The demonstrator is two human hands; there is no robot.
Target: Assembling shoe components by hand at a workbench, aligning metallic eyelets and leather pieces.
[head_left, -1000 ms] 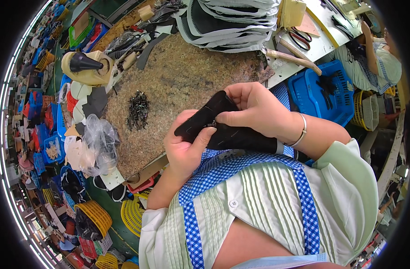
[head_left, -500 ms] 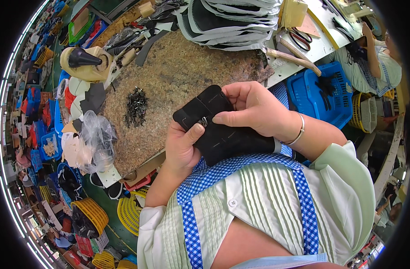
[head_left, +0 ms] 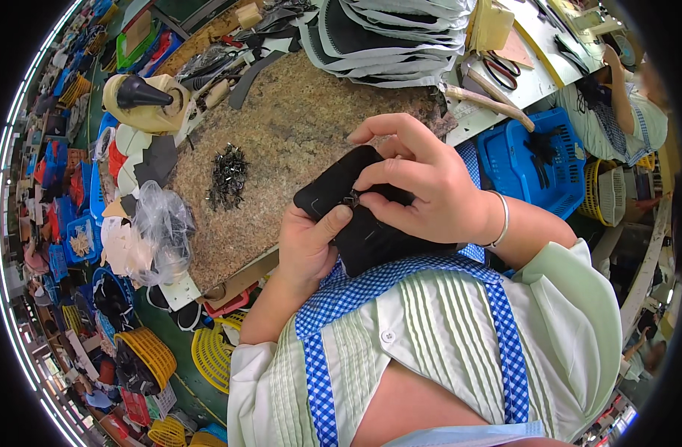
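Note:
A black fabric piece (head_left: 365,242) with short light stitch marks is held in front of my body, over the checked apron. My left hand (head_left: 307,240) grips its left edge, thumb on top and the fingers hidden beneath. Thumb and forefinger of my right hand (head_left: 434,182) pinch at a small dark metal fitting (head_left: 351,199) on the fabric's face, close to the left thumb tip. Whether the fitting is fastened I cannot tell. Beyond the hands, a pile of small black shiny metal parts (head_left: 227,177) lies on the brown stone slab (head_left: 281,123).
Stacked black panels with white edges (head_left: 389,37) stand at the slab's far side. A wooden-handled tool (head_left: 490,104) and scissors (head_left: 502,71) lie right of them. At left are a jug (head_left: 143,104) and a clear plastic bag (head_left: 162,231). Right, a blue basket (head_left: 538,160) and another person (head_left: 639,112).
My right hand has shifted from gripping the fabric's far edge to pinching the small metal fitting, its other fingers lifted and curled. The left hand keeps its hold.

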